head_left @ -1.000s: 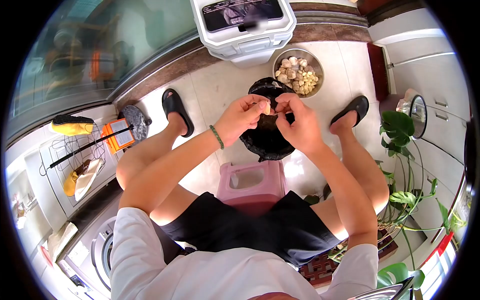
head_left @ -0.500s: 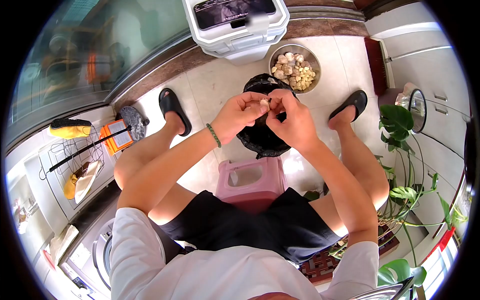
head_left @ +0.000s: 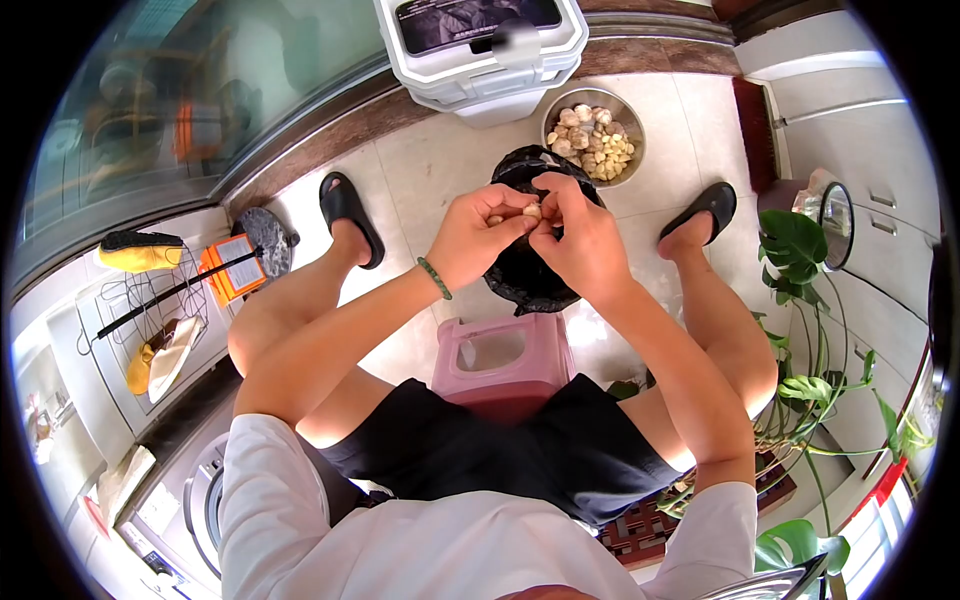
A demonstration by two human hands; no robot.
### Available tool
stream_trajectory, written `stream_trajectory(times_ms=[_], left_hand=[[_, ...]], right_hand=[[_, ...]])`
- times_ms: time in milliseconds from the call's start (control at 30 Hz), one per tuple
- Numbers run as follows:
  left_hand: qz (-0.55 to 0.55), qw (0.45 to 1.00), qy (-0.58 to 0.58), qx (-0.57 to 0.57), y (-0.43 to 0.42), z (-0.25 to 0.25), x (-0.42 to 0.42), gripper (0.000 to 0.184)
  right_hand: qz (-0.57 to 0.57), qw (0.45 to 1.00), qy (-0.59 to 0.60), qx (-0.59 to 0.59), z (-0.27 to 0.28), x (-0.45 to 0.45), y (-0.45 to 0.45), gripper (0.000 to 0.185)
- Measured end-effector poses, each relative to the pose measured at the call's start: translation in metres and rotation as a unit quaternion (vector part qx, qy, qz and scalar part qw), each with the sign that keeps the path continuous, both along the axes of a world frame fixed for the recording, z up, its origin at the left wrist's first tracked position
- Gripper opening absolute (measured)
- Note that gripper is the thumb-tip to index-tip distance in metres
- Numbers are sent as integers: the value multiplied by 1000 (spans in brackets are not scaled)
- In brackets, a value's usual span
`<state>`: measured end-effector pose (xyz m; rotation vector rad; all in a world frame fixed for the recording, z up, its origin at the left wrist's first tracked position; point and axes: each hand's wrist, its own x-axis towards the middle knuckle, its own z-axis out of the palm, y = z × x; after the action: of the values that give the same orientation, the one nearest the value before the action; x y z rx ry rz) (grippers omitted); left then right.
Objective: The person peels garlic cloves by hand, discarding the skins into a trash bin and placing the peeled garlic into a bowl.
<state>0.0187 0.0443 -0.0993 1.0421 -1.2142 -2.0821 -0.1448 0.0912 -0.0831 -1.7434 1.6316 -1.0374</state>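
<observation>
A small pale garlic clove is pinched between the fingertips of both hands. My left hand, with a green beaded bracelet at the wrist, is closed on the clove from the left; another pale bit shows by its fingers. From the right, my right hand has thumb and index finger closed at the same clove. Both hands are above a bin lined with a black bag. Beyond it on the floor sits a metal bowl holding whole garlic bulbs and peeled cloves.
A pink stool stands between my legs. Behind the bin is a white box with a phone on top. Leafy plants grow at the right; a wire rack and orange box are at the left.
Both hands stay together above the bin, and the fingers have shifted slightly around the clove. A second pale piece now shows at my left fingers. The view has moved a little.
</observation>
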Motion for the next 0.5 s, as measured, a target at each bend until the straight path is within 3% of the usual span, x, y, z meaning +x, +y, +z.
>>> stream_trajectory(times_ms=[500], left_hand=[[-40,998,-28,-35,3,-4,7,18]], right_hand=[[25,1000,1,-13,-8,1,1,44]])
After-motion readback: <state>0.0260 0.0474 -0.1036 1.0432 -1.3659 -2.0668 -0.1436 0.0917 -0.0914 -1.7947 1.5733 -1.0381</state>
